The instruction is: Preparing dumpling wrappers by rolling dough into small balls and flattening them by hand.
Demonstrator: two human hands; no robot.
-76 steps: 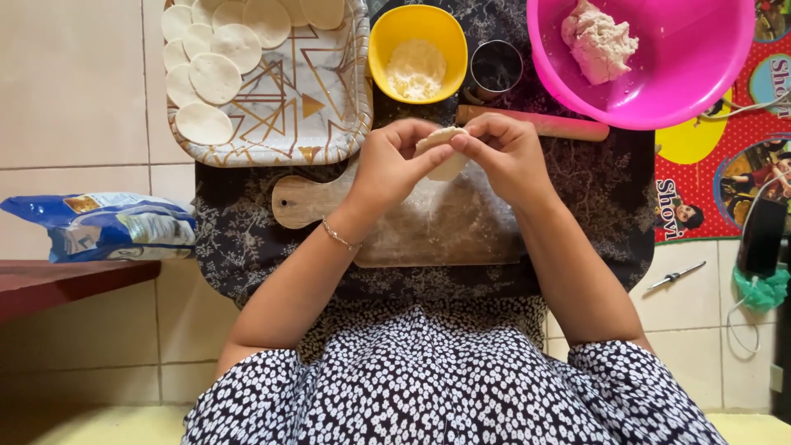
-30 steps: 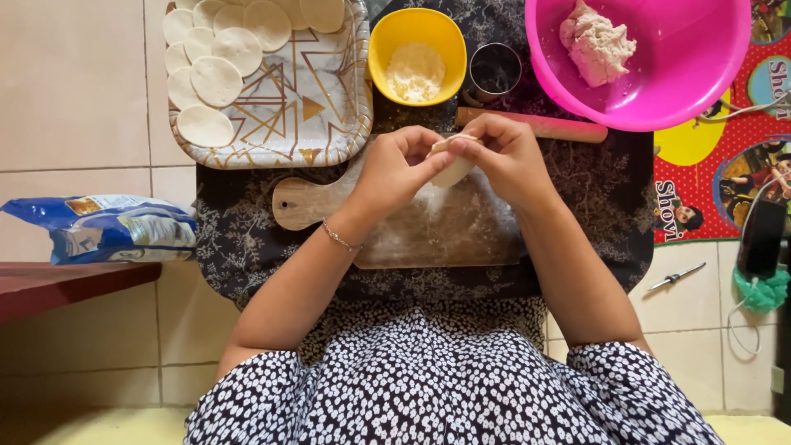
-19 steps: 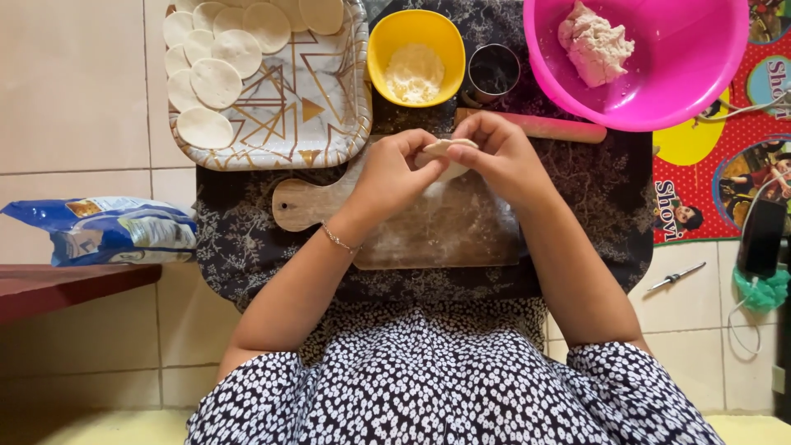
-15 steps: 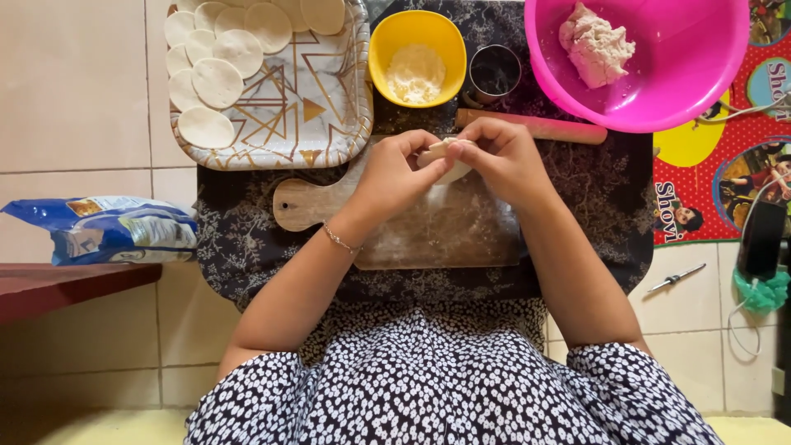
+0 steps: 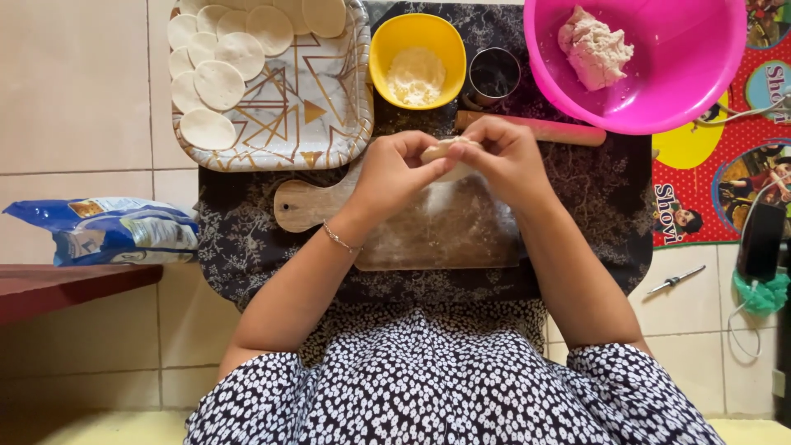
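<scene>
Dough piece [image 5: 446,152] pinched between both hands, left hand [image 5: 394,175] and right hand [image 5: 511,156] each gripping it by the fingertips. Held just above the far edge of the wooden board [image 5: 428,227], long axis left-right, hands equally near.

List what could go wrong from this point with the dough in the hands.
1. Both hands, left hand and right hand, pinch the small dough piece in mid-air above the wooden board; it might tear or drop.
2. The steel cup and yellow flour bowl sit just beyond the knuckles; a forward reach may knock them.
</scene>
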